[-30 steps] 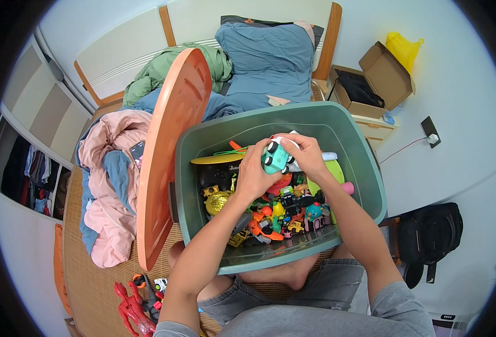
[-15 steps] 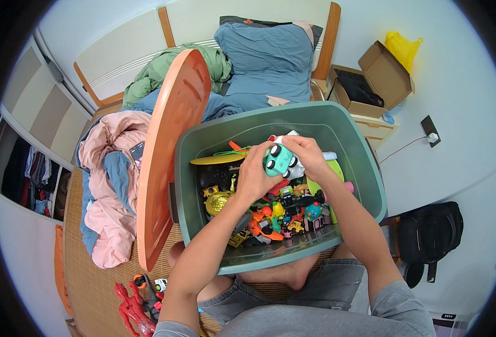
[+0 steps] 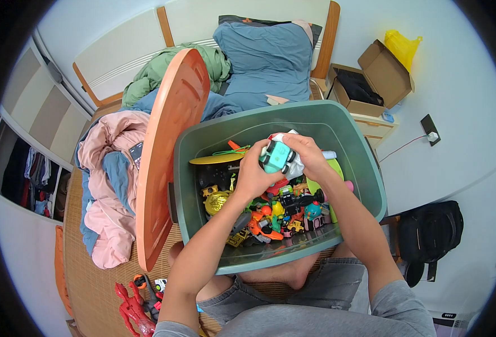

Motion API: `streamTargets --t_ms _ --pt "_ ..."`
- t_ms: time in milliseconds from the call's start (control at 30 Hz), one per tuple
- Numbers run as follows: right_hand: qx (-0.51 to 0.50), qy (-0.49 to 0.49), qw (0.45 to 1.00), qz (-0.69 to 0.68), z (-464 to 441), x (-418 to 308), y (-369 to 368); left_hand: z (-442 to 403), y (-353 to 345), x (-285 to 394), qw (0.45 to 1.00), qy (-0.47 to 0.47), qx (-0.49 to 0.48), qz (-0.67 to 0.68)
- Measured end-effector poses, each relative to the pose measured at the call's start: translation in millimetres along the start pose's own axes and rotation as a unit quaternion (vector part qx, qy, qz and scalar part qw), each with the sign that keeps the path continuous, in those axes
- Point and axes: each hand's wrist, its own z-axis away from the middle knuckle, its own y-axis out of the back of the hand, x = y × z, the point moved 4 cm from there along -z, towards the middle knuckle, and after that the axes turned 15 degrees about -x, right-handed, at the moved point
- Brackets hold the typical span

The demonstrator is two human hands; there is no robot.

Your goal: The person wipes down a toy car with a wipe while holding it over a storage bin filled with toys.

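Observation:
A small mint-green toy car (image 3: 278, 155) with black wheels is held over the bin, its flat underside turned towards me. My left hand (image 3: 254, 171) grips it from the left, fingers curled round its side. On its right, my right hand (image 3: 307, 159) has its fingers closed on the car's edge. Just behind and beside the car is something white and crumpled, partly hidden by my hands. Below lies a heap of toys in the green plastic bin (image 3: 366, 185): a yellow disc (image 3: 217, 160), a gold ball (image 3: 216, 203) and an orange toy (image 3: 263, 227) among them.
An orange lid (image 3: 172, 151) stands upright against the bin's left side. A red figure (image 3: 134, 312) and other toys lie on the mat at lower left. Bedding (image 3: 116, 185), a cardboard box (image 3: 366, 84) and a black backpack (image 3: 430, 233) surround the area.
The toy car has turned in my hands, so its underside now faces up more squarely. Both hands have shifted their hold slightly over the bin.

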Motion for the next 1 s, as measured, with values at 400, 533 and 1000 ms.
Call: streamTargets --t_ms 400,533,1000 --pt "0.063 -0.029 0.995 0.069 1.4 4.6 2.8 5.1 -1.7 14.4 0.995 -0.012 -0.034 -0.092" --pt "0.068 -0.034 0.995 0.07 0.8 5.1 3.2 5.1 -1.6 14.6 0.995 -0.011 -0.033 -0.096" --pt "0.055 -0.034 0.996 0.058 -0.1 9.0 6.5 5.4 -0.7 15.7 0.994 -0.001 -0.042 -0.098"
